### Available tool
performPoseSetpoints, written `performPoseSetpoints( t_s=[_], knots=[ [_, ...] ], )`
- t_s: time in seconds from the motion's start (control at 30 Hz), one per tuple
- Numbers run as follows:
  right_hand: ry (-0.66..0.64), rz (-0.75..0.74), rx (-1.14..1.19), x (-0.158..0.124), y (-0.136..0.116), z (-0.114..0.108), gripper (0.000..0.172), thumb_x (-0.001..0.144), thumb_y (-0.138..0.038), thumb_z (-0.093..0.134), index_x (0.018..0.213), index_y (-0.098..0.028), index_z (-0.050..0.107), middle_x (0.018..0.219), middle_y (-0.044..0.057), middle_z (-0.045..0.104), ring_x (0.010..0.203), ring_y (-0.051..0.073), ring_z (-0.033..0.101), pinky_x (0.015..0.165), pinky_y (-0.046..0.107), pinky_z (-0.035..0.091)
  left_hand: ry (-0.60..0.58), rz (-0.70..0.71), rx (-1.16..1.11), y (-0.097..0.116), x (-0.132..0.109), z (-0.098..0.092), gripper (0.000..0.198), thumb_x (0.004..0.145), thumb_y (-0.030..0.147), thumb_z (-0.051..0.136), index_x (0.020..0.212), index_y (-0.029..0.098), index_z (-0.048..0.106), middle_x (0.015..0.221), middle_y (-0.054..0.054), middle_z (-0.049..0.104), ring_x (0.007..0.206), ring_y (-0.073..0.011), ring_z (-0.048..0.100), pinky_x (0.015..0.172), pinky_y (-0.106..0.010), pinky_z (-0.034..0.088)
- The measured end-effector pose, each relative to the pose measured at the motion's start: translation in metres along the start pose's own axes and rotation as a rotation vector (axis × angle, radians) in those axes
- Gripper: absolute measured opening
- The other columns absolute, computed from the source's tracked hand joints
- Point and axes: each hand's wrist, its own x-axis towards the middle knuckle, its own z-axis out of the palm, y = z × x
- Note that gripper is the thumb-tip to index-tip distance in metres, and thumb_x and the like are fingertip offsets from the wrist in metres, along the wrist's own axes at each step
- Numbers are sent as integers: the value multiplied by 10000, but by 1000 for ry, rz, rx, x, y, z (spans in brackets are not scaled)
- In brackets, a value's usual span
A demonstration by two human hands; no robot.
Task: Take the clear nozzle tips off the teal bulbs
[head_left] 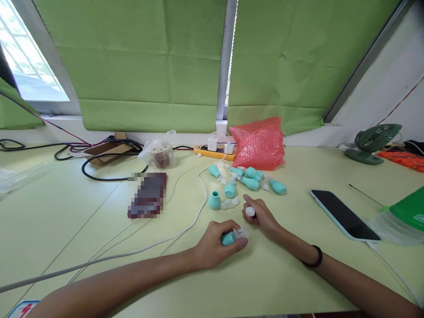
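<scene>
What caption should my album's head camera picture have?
Left hand holding a teal bulb, right hand holding a small white piece.

Bright daylight, window (36,62) upper left blown out. Soft shadows on table (281,282). Glints on red bag (256,145). Wide-angle edge stretch; dark-red item (148,195) pixelated.

Forearms (145,280) angled inward; left hand (212,249) nearer, fingers (231,225) curved in grip; right hand (263,216) closely curled.

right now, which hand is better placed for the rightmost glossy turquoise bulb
Probably the right hand: nearer that rightmost bulb, though holding a small white piece. The left hand, farther off, holds another turquoise bulb and translucent tip.
</scene>
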Motion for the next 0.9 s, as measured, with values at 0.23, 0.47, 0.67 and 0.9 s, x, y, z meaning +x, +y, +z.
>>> performPoseSetpoints(
  t_s=[0.23, 0.47, 0.67, 0.9],
  knots=[
    [199, -332, -784, 10, 7, -14, 365, 736, -418, 450, 476, -162, 437, 407, -47, 368, 408, 73, 329, 423, 195, 223, 132, -108, -356, -9, 7, -2, 196, 794, 349, 433, 850, 163, 459, 548, 18, 517, 464, -93, 465, 459, -192, 351],
    [232, -520, -661, 6, 9, -9, 142, 761, -298, 465, 763, -164, 512, 374, -99, 312, 336, 61, 302, 382, 171, 274, 143, -145, -486, -12, 10, 0, 274, 795, 400, 429, 789, 134, 495, 558, -14, 543, 475, -103, 492, 478, -213, 371],
    [214, -1037, -576, -11, 4, 2, 137, 688, -197, 595, 816, -152, 576, 423, -76, 435, 352, 37, 361, 415, 159, 344, 106, -127, -521, -10, 11, -2, 335, 811, 427, 380, 742, 124, 505, 526, -10, 537, 487, -110, 489, 482, -216, 369],
    [199, -1138, -521, -11, 5, 10, 109, 718, -132, 570, 813, -170, 606, 458, -42, 511, 399, 57, 429, 415, 172, 363, 81, -157, -553, -12, 11, -2, 302, 808, 405, 394, 735, 128, 490, 466, 4, 509, 437, -105, 467, 436, -203, 342]
  ],
)
